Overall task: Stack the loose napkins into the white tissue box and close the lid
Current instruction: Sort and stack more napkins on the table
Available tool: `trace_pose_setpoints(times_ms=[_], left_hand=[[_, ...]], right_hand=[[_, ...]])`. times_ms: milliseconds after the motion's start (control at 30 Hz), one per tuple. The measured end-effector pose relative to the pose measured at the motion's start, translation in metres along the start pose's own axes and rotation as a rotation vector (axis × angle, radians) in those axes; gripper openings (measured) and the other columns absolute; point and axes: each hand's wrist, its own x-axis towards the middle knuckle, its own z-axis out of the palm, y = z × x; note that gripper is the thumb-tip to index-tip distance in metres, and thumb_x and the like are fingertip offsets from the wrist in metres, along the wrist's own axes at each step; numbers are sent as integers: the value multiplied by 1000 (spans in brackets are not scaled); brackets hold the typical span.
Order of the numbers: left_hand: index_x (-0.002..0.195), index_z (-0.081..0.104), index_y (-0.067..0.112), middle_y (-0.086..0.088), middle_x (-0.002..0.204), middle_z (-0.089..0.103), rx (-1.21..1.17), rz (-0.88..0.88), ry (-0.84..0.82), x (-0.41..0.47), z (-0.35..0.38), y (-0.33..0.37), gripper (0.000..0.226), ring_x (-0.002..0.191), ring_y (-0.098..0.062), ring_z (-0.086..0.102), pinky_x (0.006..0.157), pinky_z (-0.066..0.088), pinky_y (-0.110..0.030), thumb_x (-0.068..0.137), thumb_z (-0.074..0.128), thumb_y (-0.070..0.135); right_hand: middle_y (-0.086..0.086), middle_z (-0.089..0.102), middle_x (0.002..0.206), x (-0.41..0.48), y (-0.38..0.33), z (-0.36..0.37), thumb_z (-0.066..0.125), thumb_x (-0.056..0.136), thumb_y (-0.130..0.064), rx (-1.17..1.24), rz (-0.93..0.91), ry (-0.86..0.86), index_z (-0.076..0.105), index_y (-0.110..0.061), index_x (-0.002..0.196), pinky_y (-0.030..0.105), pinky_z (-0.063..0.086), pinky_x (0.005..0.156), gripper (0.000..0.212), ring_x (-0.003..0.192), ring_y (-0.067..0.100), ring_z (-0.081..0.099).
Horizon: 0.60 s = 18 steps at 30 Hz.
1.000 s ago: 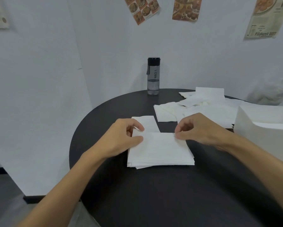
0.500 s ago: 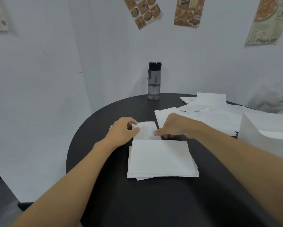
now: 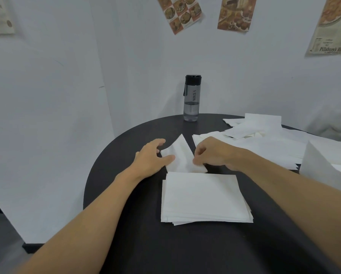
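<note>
My left hand (image 3: pixel 151 158) and right hand (image 3: pixel 211 153) each pinch, it seems, an edge of one napkin (image 3: pixel 180 155) just behind the stack (image 3: pixel 203 198). I'd hold it taut, then square its corners on the stack; the box (image 3: pixel 321 169) sits far right.

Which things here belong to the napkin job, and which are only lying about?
Job: single napkin, held by left hand and right hand; napkin stack; loose napkins; white tissue box.
Lying about: water bottle; posters.
</note>
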Motion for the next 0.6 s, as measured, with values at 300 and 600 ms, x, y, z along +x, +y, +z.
trace_pose_setpoints(times_ms=[300,600], left_hand=[[109,68,29,15,105,73,-490,148,154,-13,-26,45,16,96,-2,70,80,56,-18,94,68,22],[92,70,12,-2,83,77,-659,82,165,-41,-50,81,2,77,-15,73,72,59,-29,92,71,13]], right_hand=[[7,73,85,-14,-9,-31,61,90,-2,263,-263,175,69,-12,91,19,48,67,13,71,9,63],[14,71,95,-52,-3,-56,71,89,-4,612,-259,228,64,-11,108,31,57,76,22,81,17,68]])
